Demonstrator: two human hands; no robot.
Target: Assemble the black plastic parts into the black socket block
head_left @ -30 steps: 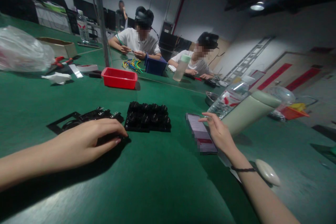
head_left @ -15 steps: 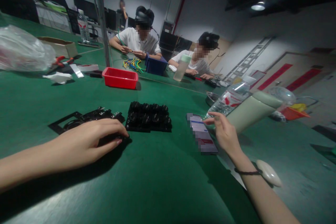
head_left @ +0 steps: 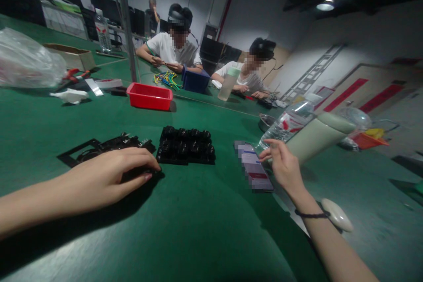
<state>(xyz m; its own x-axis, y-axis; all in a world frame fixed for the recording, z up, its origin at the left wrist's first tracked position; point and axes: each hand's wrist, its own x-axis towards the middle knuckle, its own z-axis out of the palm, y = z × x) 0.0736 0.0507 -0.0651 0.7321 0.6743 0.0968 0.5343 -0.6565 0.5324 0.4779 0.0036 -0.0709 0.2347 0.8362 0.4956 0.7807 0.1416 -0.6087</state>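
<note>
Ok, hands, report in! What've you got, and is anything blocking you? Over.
Left hand beside two rows of round black parts, grip unclear. Right hand at smartphone, fingers loosely bent. Pale green flask just beyond, possibly in the way.

Counted: one left hand (head_left: pixel 114 180), one right hand (head_left: pixel 287 171), one phone (head_left: pixel 253 163), one mouse (head_left: pixel 336 215), eight black knobs (head_left: pixel 182 134) in two rows of four, two water bottles (head_left: pixel 288 122), one flask (head_left: pixel 315 141), one red tray (head_left: pixel 150 101), one blue bin (head_left: pixel 195 81), one ladder (head_left: pixel 313 72), one lamp (head_left: pixel 325 5), three other people (head_left: pixel 175 50).
</note>
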